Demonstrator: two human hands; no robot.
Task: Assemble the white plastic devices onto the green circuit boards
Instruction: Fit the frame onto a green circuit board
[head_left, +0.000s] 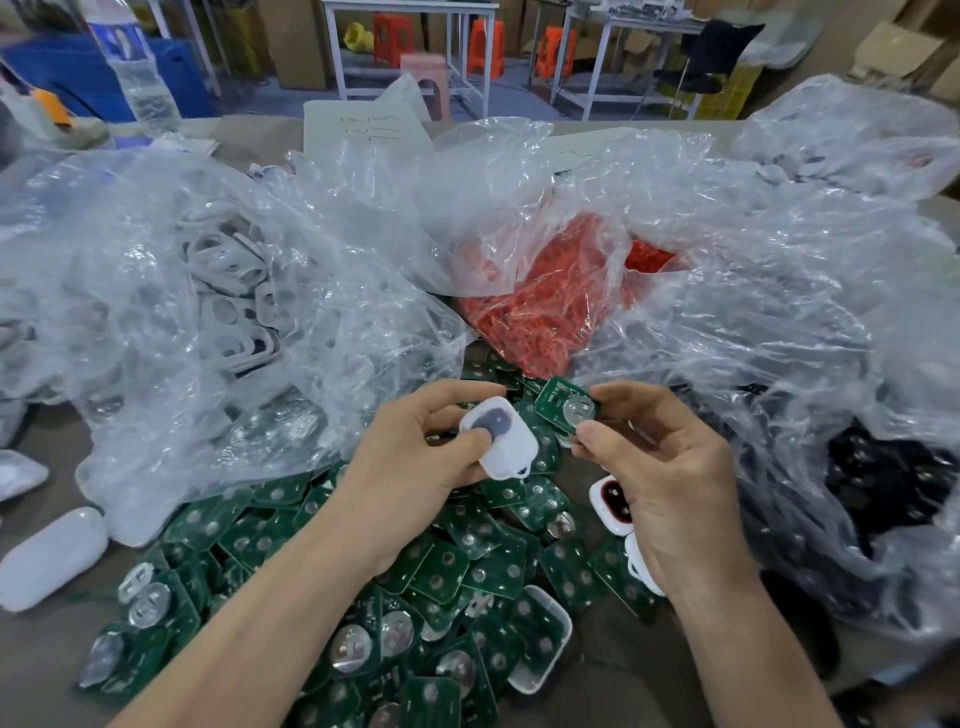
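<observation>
I am gripping a white plastic device (501, 441) in my left hand (415, 462), my thumb lying on its face beside a dark oval patch and my fingers curling behind it. My right hand (670, 488) is pinching a green circuit board (563, 408) between thumb and forefinger, just right of the device and a little farther away, the two nearly touching. Both are hanging above a pile of green boards (467, 571) spreading over the desk (36, 654). A second white device with a red inside (613, 500) is lying just beneath my right palm. A clear bag of white shells (218, 291) is sitting far left, and a bag of red parts (540, 312) far centre.
</observation>
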